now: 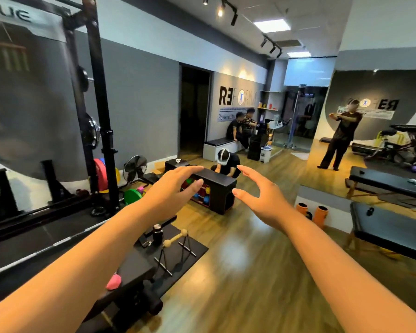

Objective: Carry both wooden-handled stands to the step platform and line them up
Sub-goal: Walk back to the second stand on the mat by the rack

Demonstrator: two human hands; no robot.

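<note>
A gym room with a wood floor [238,272] and grey walls. One wooden-handled stand [175,246] sits upright on a black mat [192,251], toward the mat's far edge, just beside a black bottle [157,234]. Both arms reach forward above the floor: the left hand [171,188] and right hand [262,193] each have a wide grip, fingers relaxed, holding nothing, well apart from the stand

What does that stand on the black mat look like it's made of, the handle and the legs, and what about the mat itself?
Stand: the handle looks like pale, smooth unpainted wood with rounded knob ends; the legs look like thin black metal rod, probably painted steel. Mat: matte black, flat and thin with no shine, likely rubber or foam, though the picture cannot settle which.
</note>
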